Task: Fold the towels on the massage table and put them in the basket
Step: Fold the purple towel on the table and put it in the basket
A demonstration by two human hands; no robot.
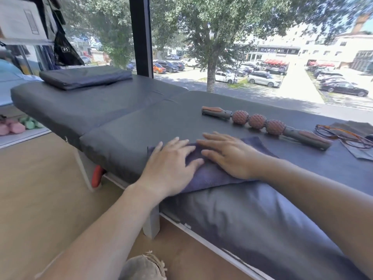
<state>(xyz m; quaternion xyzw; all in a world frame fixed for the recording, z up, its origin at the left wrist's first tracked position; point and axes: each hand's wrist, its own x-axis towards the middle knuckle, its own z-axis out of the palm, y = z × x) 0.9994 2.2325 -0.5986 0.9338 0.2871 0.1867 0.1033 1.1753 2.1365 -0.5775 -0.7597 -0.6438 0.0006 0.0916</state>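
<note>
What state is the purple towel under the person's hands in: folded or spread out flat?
Folded. The purple towel is a compact, thick pad on the massage table, with the left hand and right hand pressing flat on it.

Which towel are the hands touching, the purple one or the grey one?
The purple towel, at the table's near edge: the left hand and right hand press flat on it. The grey towel lies far right, untouched, with glasses on it.
</note>
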